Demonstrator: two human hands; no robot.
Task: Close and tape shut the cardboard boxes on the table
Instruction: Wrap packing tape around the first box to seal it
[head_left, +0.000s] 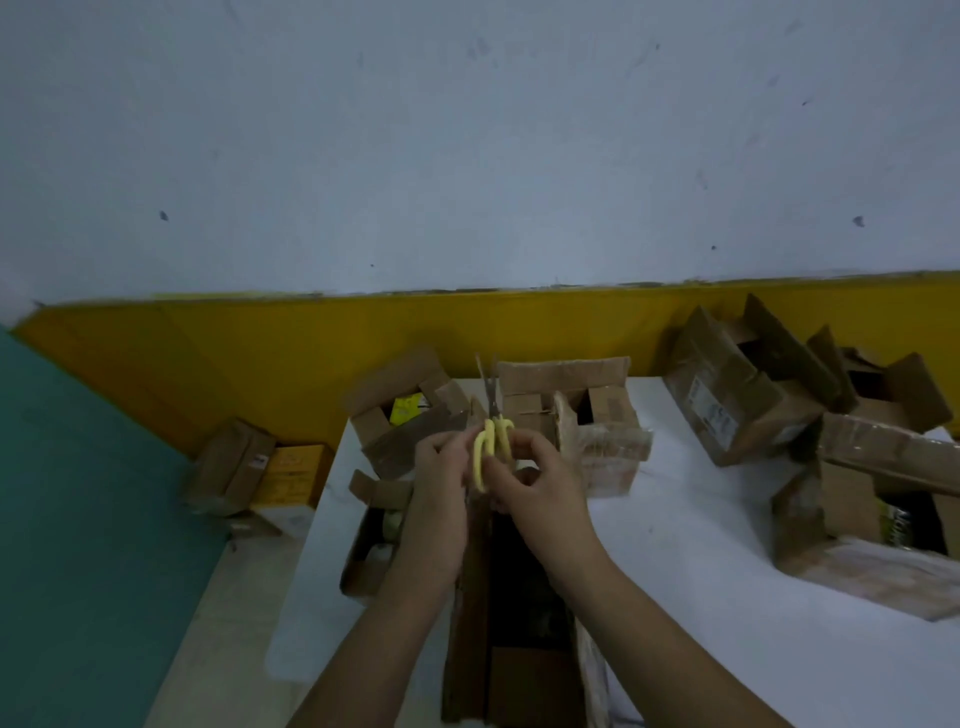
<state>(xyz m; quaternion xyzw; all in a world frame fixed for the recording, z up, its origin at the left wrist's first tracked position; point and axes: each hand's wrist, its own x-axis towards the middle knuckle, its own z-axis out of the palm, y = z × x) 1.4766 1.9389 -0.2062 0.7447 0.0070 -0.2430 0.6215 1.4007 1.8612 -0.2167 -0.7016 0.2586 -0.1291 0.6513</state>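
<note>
Yellow-handled scissors (492, 434) point upward, blades slightly apart, held above an open cardboard box (519, 623) at the table's near edge. My left hand (441, 488) pinches the left handle loop. My right hand (540, 483) grips the right loop with fingers curled round it. Behind the scissors stand two more open boxes, one at the back left (410, 410) with something yellow inside and one at the back centre (571, 395) with its flaps up. No tape roll is visible.
The white table (701, 519) carries more open boxes at the right (857, 525) and back right (737, 395), plus a small one (374, 535) at its left edge. Boxes (260, 473) lie on the floor at left. A yellow and white wall stands behind.
</note>
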